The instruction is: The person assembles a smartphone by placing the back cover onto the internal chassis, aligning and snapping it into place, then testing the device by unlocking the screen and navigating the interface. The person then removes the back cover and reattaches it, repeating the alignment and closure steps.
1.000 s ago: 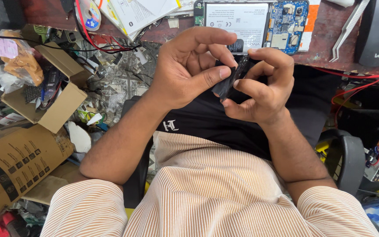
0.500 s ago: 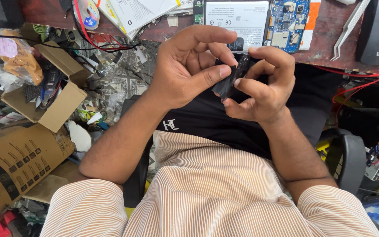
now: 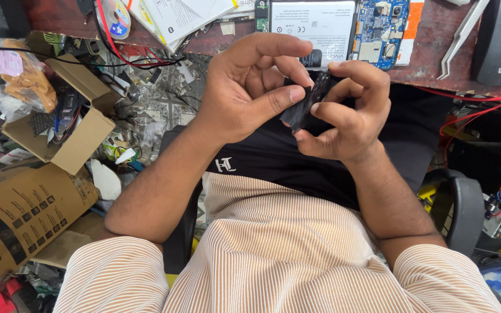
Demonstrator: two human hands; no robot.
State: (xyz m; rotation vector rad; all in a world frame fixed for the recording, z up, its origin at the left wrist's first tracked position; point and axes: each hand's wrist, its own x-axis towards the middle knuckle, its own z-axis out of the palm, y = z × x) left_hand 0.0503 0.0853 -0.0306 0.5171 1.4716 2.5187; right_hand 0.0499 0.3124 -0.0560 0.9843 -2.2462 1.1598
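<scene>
Both my hands pinch the small black strip (image 3: 307, 104): left hand (image 3: 250, 87) thumb pressing, right hand (image 3: 343, 116) fingertips gripping. I'm working it loose; next needs a careful, steady peel.

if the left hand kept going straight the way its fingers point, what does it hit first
Probably the small flat black piece pinched between both hands: the left hand points rightward, its thumb already on it. Just behind is the right hand. Depth between the fingers is hard to judge.
</scene>
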